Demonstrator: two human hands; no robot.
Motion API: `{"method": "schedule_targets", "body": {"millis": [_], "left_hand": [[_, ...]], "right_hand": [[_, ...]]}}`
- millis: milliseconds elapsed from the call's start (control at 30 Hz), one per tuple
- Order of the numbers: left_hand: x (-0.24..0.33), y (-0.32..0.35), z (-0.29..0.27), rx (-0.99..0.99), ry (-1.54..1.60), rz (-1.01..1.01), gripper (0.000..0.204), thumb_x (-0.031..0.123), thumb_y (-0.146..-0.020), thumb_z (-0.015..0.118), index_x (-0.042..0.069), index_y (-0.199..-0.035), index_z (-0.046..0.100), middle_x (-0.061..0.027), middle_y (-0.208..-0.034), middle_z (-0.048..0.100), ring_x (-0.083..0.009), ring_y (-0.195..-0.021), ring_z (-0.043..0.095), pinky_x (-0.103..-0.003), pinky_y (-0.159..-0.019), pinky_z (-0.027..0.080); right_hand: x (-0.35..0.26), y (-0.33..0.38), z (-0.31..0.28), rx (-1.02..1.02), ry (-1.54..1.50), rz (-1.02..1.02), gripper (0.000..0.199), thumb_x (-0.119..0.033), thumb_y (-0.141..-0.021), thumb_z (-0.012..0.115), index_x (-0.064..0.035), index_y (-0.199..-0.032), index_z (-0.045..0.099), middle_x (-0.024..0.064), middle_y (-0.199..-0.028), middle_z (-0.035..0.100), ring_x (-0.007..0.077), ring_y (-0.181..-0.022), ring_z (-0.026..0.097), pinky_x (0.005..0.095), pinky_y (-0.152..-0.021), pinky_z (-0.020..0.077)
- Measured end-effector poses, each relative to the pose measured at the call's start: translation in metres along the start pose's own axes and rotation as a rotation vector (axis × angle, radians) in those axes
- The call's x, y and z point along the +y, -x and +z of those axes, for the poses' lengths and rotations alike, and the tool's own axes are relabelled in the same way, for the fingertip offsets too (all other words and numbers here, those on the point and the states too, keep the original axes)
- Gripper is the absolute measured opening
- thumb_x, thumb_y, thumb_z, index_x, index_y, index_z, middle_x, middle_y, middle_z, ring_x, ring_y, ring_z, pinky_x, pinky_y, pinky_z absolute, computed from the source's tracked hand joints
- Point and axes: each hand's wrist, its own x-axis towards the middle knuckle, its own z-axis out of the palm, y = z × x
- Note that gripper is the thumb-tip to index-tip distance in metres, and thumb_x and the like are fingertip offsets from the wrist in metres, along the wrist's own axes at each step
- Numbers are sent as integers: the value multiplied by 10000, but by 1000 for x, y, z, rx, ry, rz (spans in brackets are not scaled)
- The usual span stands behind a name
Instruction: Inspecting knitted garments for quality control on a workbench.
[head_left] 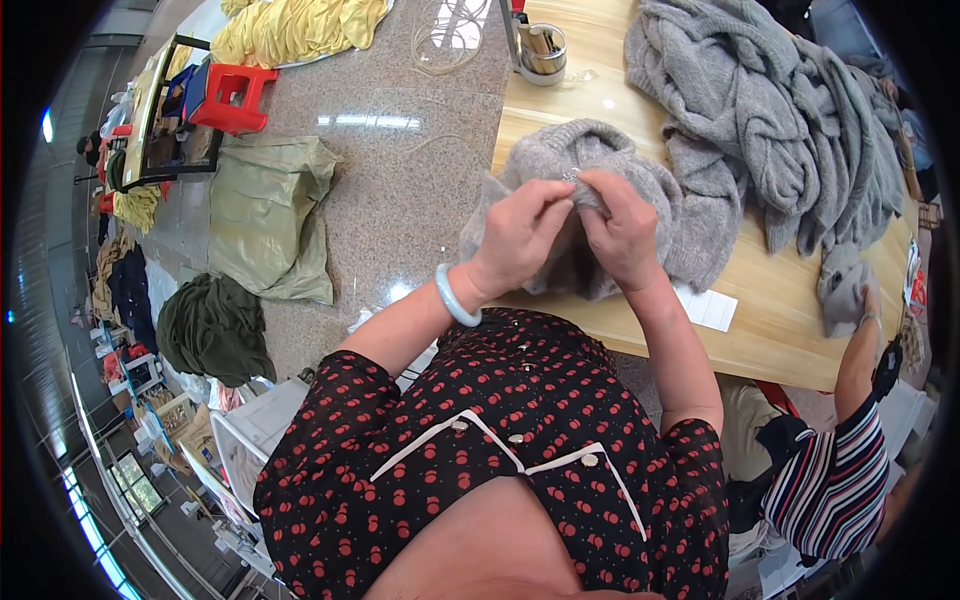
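A grey knit sweater (560, 150) lies bunched at the near left part of the wooden table. Both my hands pinch its fabric close together, over the middle of the garment. My left hand (517, 236) has thumb and forefinger pressed together at the knit. Beside it, my right hand (625, 230) grips the same edge, its fingers curled. Between the fingertips shows a small light patch on the knit, too small to make out. The lower folds of the sweater are hidden behind my hands and wrists.
A big heap of grey knitwear (740, 100) covers the table's right side. A metal cup of tools (543, 55) stands at the far left table edge. White paper (708, 308) lies near the front edge. At right, a striped-sleeved person's hand (870, 305) touches grey knit. A red stool (235, 97) stands left.
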Motion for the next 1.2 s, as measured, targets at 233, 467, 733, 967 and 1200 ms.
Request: {"method": "schedule_targets", "body": {"millis": [233,467,733,967,1200], "left_hand": [[-8,-25,-18,-457,189,-259,172,49,-825,509,-9,-985,535,-83,-746,590,-144,-670,570,-283,-596,458],[-16,-30,-12,-442,-108,187,215,54,-779,573,2,-987,559,-157,-911,603,-294,-797,600,-323,-670,487],[-22,-28,-16,-529,-255,299,216,39,-797,534,6,-1011,526,-156,-830,589,-305,-752,591,-357,-633,481],[-25,-27,-10,-511,-119,214,208,37,-808,514,-6,-1011,514,-176,-871,586,-322,-776,585,-367,-655,474],[-24,-29,-9,-610,-116,224,211,22,-793,457,-17,-1000,472,-188,-846,559,-343,-798,563,-400,-662,453]], "right_hand": [[-2,1,-9,-126,-250,298,305,110,-665,454,2,-937,538,104,-880,581,177,-822,582,262,-746,449],[6,5,-8,-121,-392,374,330,145,-647,411,15,-932,515,61,-899,547,133,-889,537,240,-831,405],[9,6,-8,-177,-459,440,322,138,-646,392,18,-921,509,46,-901,528,129,-904,514,240,-859,384],[14,11,-10,-198,-498,420,339,141,-637,385,15,-929,501,45,-933,508,132,-943,497,249,-886,366],[17,13,-12,-211,-571,465,364,152,-618,373,15,-931,498,54,-952,491,140,-962,484,252,-902,353]]}}
